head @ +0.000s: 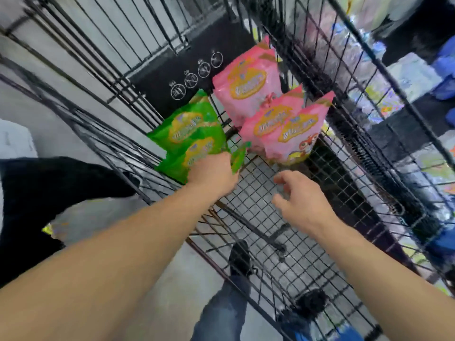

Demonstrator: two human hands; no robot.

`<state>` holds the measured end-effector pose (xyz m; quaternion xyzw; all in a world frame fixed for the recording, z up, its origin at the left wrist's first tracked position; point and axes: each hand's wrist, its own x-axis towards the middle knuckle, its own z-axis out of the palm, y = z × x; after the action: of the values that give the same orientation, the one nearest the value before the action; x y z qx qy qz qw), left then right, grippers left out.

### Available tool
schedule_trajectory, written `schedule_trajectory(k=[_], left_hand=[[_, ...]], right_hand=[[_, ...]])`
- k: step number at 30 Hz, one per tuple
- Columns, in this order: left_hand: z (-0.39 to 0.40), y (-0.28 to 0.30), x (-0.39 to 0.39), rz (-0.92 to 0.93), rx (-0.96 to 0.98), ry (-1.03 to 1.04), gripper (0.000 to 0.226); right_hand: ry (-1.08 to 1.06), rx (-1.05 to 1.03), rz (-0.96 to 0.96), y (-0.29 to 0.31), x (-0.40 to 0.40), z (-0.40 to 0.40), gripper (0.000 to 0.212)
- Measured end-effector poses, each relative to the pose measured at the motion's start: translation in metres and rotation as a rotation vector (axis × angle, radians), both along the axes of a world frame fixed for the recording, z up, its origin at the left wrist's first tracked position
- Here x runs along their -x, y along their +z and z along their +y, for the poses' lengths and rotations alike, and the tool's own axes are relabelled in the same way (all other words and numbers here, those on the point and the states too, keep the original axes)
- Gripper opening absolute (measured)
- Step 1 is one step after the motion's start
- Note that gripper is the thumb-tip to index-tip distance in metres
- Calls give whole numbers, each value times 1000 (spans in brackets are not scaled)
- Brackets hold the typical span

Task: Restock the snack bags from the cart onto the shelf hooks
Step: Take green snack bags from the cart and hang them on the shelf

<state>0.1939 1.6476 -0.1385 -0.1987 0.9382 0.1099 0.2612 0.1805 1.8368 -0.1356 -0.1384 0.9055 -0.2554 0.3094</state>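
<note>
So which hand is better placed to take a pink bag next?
The right hand. It is open and empty, just short of the pink bags in the cart. The left hand already grips the green bags.

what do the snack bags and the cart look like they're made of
Green bags and pink bags: apparently glossy printed plastic film, going by sheen and crinkled edges. Cart: looks like dark coated metal wire, thin rods in a welded grid; the coating type is unclear.

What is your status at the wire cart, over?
Left hand grips green snack bags. Right hand open, empty. Three pink snack bags remain in cart. Nothing blocking.
</note>
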Motion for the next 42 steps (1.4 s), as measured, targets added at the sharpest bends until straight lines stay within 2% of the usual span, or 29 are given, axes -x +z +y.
schedule_trajectory(k=[3,7,10,14,15,17,18,19,21,24,25,28,29,30,32,35,39,42], left_hand=[[2,-14,6,-32,77,-183,13],[8,-16,10,-12,-20,-229,23],[12,-7,8,-12,-37,-331,30],[15,5,4,11,-146,-498,19],[16,7,3,33,-176,-534,20],[18,12,0,123,-265,-553,14],[19,15,-2,164,-306,-539,6],[20,18,-4,194,-341,-498,8],[26,28,-6,257,-416,-395,16],[27,41,-6,326,-384,-278,14],[26,47,-6,347,-417,-203,19],[34,74,-2,417,-639,65,63],[38,88,-2,426,-723,171,69],[44,99,-3,410,-810,275,65],[57,111,-3,301,-980,388,39],[83,130,-7,262,-1090,299,15],[125,160,-13,264,-1161,147,20],[161,175,-23,214,-1238,179,17]], right_hand=[[-59,3,-30,-15,0,-8,41],[-133,-8,-41,-30,-1,-3,40],[-202,12,-41,-37,1,1,57],[-255,200,-140,-38,7,10,80],[-230,198,-151,-40,6,14,76],[-247,199,-199,-44,6,25,48],[-299,227,-238,-40,4,29,30],[-333,250,-270,-32,2,32,19],[-405,309,-277,-12,-4,40,21],[-487,375,-250,6,-14,50,25],[-526,390,-254,13,-16,52,22],[-684,439,-242,41,-22,71,17],[-746,480,-239,56,-24,77,15],[-810,530,-247,68,-25,83,11],[-946,625,-253,91,-26,95,7],[-1069,765,-262,137,-28,117,9],[-1187,853,-216,183,-36,154,14],[-1280,875,-175,209,-47,185,13]])
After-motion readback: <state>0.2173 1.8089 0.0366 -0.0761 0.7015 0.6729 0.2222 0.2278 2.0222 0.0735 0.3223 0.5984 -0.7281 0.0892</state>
